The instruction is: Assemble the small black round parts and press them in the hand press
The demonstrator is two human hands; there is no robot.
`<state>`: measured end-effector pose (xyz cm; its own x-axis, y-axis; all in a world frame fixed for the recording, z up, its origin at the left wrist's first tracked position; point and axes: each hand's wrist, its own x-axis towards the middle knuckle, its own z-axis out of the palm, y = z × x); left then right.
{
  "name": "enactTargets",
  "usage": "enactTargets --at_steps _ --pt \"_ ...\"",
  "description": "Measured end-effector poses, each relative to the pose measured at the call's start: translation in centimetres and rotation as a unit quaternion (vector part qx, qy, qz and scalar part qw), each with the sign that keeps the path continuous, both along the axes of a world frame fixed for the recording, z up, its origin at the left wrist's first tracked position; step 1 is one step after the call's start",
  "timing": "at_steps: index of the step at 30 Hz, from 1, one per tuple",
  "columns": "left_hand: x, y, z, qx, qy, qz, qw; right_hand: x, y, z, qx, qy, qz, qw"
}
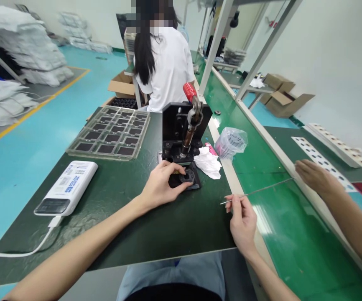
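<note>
My left hand (160, 186) is at the base of a black toggle-clamp fixture (181, 129), thumb and fingers closed around a small round black part (187, 176) lying there. The clamp's red handle (189, 91) points up. My right hand (242, 219) is over the table's right edge, pinching a thin metal rod (224, 203) with its tip pointing left, towards the fixture. A thin line runs on to the right behind the fingers; I cannot tell whether all of it is the rod. A crumpled white cloth (208, 163) touches the fixture's right side.
A clear tray (105, 136) of dark square pieces and a white power bank (66, 188) with a cable lie left. On the green belt (256, 159) stands a plastic bag-lined cup (232, 142). Another person's hand (314, 177) reaches in right; a person (171, 62) sits ahead.
</note>
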<state>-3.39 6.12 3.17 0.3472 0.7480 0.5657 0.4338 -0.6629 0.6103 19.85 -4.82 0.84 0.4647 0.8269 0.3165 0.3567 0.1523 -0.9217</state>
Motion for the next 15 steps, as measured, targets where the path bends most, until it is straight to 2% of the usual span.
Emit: enactTargets --at_steps 2,5,15 --pt "-1.0 0.8 -0.3 0.013 0.018 0.012 1.000 0.0 0.1 0.1 0.007 -0.016 0.005 1.000" --pt "-1.8 1.0 -1.1 -0.007 0.005 0.035 0.999 0.0 0.3 0.1 0.007 -0.038 0.017 0.999" --pt "-1.3 0.7 -2.2 -0.046 0.000 0.011 0.999 0.3 0.3 -0.1 0.007 -0.059 0.061 0.996"
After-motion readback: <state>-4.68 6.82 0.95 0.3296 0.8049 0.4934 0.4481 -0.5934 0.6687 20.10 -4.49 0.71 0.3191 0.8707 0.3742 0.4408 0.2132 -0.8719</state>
